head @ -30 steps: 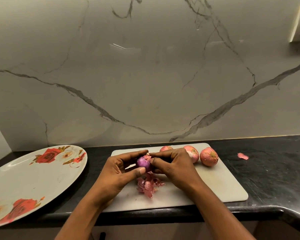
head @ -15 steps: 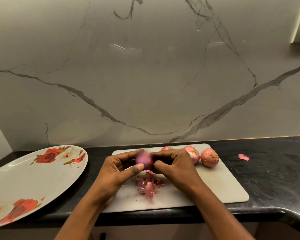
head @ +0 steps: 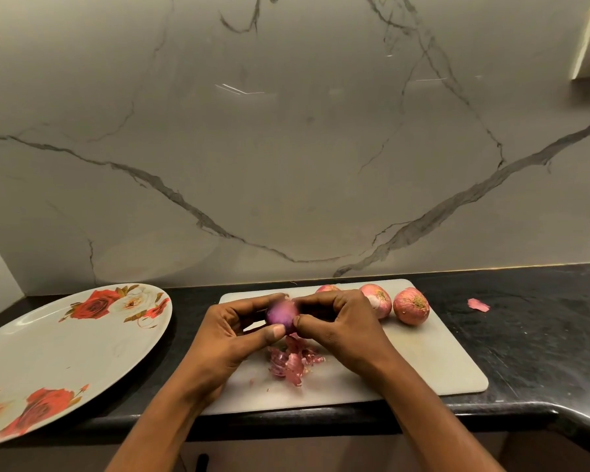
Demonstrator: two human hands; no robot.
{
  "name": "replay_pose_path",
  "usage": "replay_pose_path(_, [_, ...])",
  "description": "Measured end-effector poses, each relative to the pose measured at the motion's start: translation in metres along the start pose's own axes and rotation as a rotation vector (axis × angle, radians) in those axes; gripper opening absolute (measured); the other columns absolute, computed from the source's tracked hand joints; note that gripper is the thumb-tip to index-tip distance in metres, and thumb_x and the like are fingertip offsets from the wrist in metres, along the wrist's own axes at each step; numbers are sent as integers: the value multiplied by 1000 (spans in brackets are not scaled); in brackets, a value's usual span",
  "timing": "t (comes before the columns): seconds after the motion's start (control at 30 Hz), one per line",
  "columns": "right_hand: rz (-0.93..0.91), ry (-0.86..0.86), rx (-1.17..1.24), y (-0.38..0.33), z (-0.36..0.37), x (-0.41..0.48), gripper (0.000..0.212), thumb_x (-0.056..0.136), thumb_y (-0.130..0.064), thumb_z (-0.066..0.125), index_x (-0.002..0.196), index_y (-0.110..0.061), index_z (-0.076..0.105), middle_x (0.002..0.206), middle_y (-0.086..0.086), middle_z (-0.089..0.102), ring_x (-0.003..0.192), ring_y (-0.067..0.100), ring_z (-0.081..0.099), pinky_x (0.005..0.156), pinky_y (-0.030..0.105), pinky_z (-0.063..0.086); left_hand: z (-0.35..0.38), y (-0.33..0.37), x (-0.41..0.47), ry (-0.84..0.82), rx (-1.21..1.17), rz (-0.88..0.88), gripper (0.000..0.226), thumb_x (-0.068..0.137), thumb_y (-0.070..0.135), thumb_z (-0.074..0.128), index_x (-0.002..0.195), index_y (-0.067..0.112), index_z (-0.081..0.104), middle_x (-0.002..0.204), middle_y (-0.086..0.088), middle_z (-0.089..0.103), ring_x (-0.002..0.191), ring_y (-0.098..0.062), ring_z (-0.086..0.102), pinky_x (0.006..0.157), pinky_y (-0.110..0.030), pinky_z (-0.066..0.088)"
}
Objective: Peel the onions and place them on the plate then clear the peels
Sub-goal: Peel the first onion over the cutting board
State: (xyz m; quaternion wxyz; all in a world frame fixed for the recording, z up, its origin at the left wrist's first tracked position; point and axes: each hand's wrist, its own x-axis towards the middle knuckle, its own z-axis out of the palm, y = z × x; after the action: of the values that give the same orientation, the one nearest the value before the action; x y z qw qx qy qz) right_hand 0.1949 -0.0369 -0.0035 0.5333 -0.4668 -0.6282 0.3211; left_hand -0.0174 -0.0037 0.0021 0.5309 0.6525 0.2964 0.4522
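Observation:
A purple, mostly peeled onion [head: 281, 315] is held above the white cutting board [head: 433, 362] between both hands. My left hand [head: 229, 338] grips it from the left, thumb under it. My right hand [head: 341, 325] pinches it from the right with curled fingers. A heap of pink peels [head: 292, 361] lies on the board just below. Three unpeeled onions sit at the board's far edge: one [head: 411, 306] at the right, one [head: 377, 298] beside it, one [head: 326, 288] partly hidden behind my right hand. The large rose-patterned plate [head: 58, 349] lies at the left with nothing on it.
A stray peel [head: 478, 304] lies on the black counter [head: 532, 335] right of the board. The marble wall stands close behind. The counter's front edge curves at the lower right.
The onion has been turned between my fingers and lifted slightly; its skin flap at the top is no longer seen. Both hands stay in place over the board.

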Motion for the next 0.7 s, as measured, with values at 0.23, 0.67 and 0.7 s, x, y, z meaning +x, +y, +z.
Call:
replay_pose_path(0.23, [0, 16, -8, -1, 1, 0, 30, 93, -10, 70, 118, -21, 81, 105, -7, 82, 102, 12, 77, 93, 40, 64, 1, 3, -1, 18, -35, 5, 51, 78, 0, 80, 128, 8, 73, 123, -8, 77, 120, -24, 72, 98, -29, 59])
replay_pose_path(0.67, [-36, 35, -73, -2, 0, -1, 33, 91, -8, 72, 119, -21, 81, 107, -8, 81, 100, 7, 77, 92, 33, 64, -2, 3, -1, 21, -74, -35, 51, 80, 1, 79, 130, 8, 72, 126, -10, 76, 121, -26, 71, 103, -33, 57])
replay_pose_path(0.7, [-29, 32, -58, -2, 0, -2, 32, 92, -9, 73, 119, -22, 81, 106, -9, 81, 100, 8, 77, 92, 34, 64, -2, 3, -1, 22, -73, -34, 51, 80, 1, 79, 130, 8, 72, 125, -10, 76, 121, -26, 72, 102, -32, 58])
